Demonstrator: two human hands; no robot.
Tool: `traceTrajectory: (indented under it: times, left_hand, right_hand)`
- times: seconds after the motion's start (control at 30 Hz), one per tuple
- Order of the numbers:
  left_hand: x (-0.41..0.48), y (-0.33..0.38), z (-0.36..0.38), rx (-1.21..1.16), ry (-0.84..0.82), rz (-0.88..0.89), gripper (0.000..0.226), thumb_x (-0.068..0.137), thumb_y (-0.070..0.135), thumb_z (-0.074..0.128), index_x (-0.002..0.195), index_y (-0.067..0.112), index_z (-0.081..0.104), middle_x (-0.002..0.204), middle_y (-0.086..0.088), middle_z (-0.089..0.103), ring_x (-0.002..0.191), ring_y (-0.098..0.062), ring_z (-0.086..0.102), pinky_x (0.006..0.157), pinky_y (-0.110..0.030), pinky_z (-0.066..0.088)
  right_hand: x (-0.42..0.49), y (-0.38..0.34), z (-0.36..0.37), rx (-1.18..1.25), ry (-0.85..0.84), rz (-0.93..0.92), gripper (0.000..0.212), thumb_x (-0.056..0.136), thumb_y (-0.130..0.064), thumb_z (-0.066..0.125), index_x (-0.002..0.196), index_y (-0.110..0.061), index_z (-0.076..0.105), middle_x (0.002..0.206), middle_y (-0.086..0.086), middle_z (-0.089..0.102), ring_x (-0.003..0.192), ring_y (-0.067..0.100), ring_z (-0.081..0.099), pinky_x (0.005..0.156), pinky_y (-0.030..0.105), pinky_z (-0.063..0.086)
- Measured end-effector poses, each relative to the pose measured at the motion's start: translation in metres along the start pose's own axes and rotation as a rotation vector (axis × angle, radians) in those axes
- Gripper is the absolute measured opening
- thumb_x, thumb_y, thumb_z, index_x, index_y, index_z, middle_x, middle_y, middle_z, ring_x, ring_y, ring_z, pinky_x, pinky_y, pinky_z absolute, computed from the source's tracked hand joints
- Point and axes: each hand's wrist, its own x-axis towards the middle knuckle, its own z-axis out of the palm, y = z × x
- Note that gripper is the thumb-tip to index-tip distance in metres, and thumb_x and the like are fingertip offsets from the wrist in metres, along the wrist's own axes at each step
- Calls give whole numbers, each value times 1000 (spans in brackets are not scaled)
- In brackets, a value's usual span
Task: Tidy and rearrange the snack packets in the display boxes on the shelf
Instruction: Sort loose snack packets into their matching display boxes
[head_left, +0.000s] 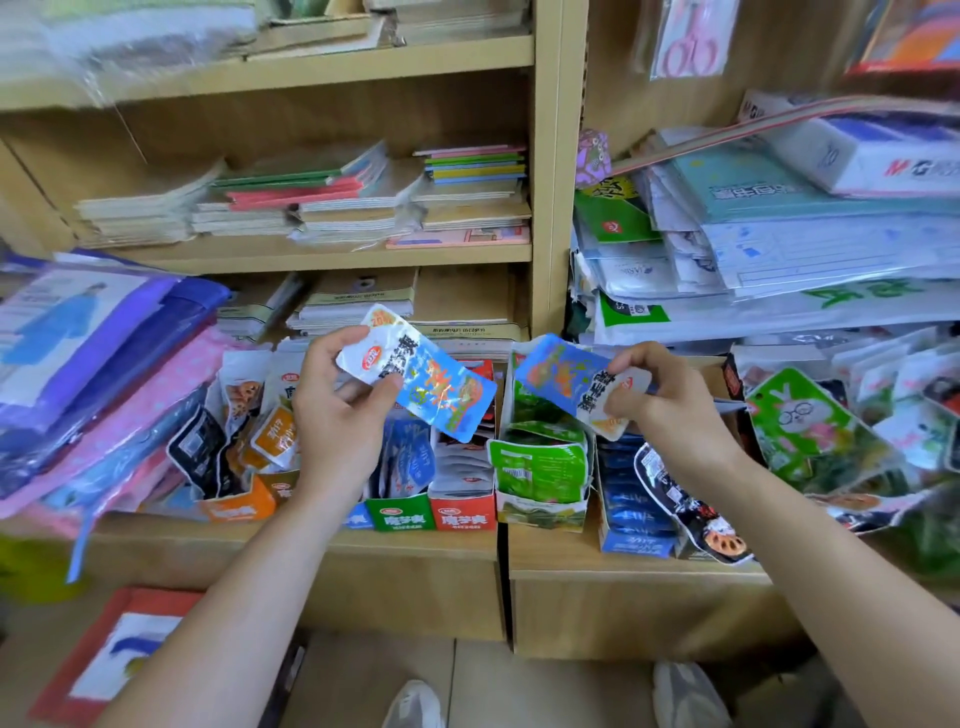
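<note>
Left hand (337, 410) pinches a blue packet (431, 384) slanting down-right; right hand (670, 400) pinches a second packet (561, 374) pointing left.

two held blue packets (415, 371) (576, 384); two shoes (415, 704) (688, 693)

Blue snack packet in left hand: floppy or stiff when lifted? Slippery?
Likely light, semi-stiff: the blue snack packet, pinched at one end by the left hand, juts out with little sag. Glossy foil glare suggests it may slip in a loose grip.
</note>
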Motion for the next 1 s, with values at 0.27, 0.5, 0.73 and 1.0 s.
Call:
traceTrajectory:
  times: [0.27, 0.5, 0.73, 1.0]
  left_hand:
    - [8, 2, -37, -76, 146, 26, 37, 88, -7, 66, 113, 21, 63, 108, 4, 75, 99, -14, 70, 87, -31, 53]
    - [-9, 0, -99, 13, 242, 17, 20, 91, -6, 64, 108, 2, 60, 88, 13, 73, 85, -4, 68, 80, -25, 53]
    - [-27, -10, -155, 38, 282, -25, 28, 93, -8, 61, 108, 15, 63, 108, -3, 73, 98, -8, 69, 84, -23, 52]
    - [-18, -28, -177, 50, 310, -57, 32, 88, -2, 67, 103, 27, 68, 107, -5, 75, 98, -17, 70, 89, -37, 55]
  right_hand:
    - [-11, -5, 13, 133, -41, -127, 39, 90, 2, 66, 120, -21, 58, 109, 8, 68, 90, 23, 72, 70, 40, 60]
    - [-6, -7, 54, 265, -61, -35, 14, 91, -4, 66, 96, -14, 73, 95, 9, 76, 90, 29, 71, 85, 43, 55]
    - [-18, -15, 101, 5, -187, -195, 10, 94, -9, 65, 100, -3, 71, 81, 4, 72, 65, 9, 64, 59, 26, 55]
    - [-10, -11, 134, -142, -201, -266, 13, 96, -22, 65, 100, -10, 69, 87, 16, 73, 65, 27, 73, 62, 49, 60]
